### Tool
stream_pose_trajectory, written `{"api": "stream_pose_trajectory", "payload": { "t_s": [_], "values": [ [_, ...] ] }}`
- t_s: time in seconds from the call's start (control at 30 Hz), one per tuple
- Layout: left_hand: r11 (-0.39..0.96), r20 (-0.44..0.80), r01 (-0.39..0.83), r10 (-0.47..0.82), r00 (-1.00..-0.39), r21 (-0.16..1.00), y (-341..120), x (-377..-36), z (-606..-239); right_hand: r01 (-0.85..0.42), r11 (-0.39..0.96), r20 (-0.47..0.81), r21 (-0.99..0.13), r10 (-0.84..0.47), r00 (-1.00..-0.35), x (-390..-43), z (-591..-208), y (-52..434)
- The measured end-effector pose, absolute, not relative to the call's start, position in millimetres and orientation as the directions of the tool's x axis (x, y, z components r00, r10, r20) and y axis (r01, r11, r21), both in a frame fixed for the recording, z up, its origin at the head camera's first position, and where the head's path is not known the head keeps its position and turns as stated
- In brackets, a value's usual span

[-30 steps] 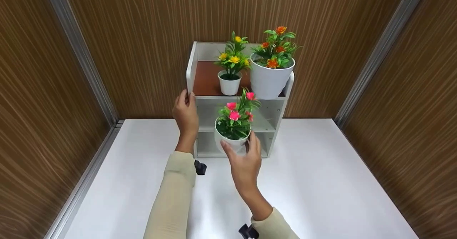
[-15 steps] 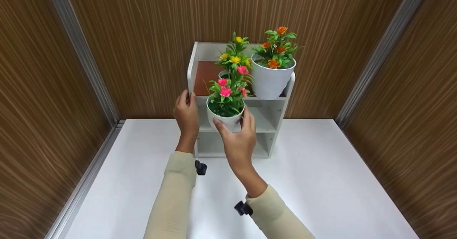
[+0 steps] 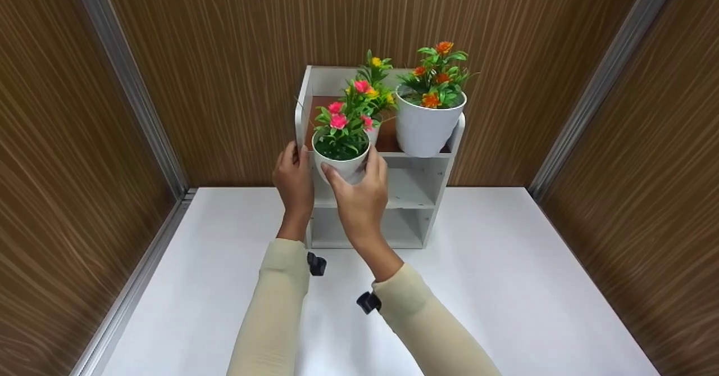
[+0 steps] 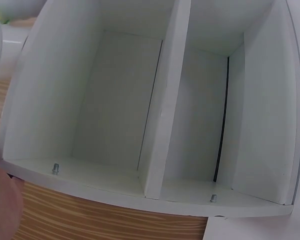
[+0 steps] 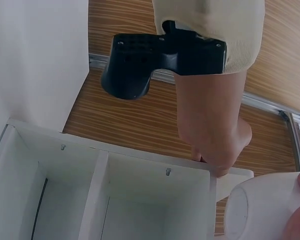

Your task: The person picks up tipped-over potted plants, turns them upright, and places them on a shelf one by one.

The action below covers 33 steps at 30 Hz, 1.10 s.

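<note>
My right hand (image 3: 355, 191) grips a small white pot of pink flowers (image 3: 341, 161) and holds it in the air at the front left of the white shelf unit's (image 3: 435, 196) top level. The pot's side (image 5: 262, 210) shows in the right wrist view. My left hand (image 3: 293, 180) holds the unit's left side panel, fingers curled over its front edge. On the brown top shelf (image 3: 323, 118) stand a small pot of yellow flowers (image 3: 377, 89), partly hidden behind the pink one, and a large white pot of orange flowers (image 3: 428, 124).
The shelf unit stands on a white table (image 3: 505, 286) against a wood-grain back wall (image 3: 236, 55). Wood-grain walls close in both sides. The unit's lower compartments (image 4: 115, 115) hold nothing visible. A black wrist mount (image 5: 155, 60) sits on my left arm.
My right hand has lifted the pink-flower pot up and to the left, from the level of the lower shelves to the top shelf's front left. My left hand has stayed on the side panel.
</note>
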<state>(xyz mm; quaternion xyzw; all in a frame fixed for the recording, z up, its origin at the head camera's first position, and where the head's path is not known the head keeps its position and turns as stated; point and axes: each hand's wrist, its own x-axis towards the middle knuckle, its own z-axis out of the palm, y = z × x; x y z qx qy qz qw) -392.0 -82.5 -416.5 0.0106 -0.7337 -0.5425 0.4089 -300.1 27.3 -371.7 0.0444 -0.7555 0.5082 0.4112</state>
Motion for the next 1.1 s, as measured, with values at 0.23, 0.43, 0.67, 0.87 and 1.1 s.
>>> {"api": "stream_pose_trajectory", "payload": {
  "t_s": [0.23,0.43,0.67,0.87,1.1],
  "values": [
    [0.412,0.596,0.437,-0.455,-0.661,0.8,-84,-392,-417,-0.467,0.479,0.648,-0.743,0.343,-0.68,-311,-365,18],
    [0.439,0.608,0.43,-0.464,-0.644,0.789,-84,-393,-417,-0.472,0.484,0.654,-0.737,0.334,-0.679,-317,-357,10],
    [0.469,0.636,0.438,-0.468,-0.613,0.767,-83,-394,-417,-0.449,0.509,0.646,-0.734,0.319,-0.693,-327,-352,5],
    [0.446,0.632,0.452,-0.469,-0.618,0.773,-82,-394,-417,-0.444,0.543,0.665,-0.713,0.322,-0.674,-337,-352,5],
    [0.426,0.63,0.466,-0.472,-0.617,0.776,-82,-395,-419,-0.428,0.558,0.663,-0.711,0.329,-0.673,-347,-354,3]
  ]
}}
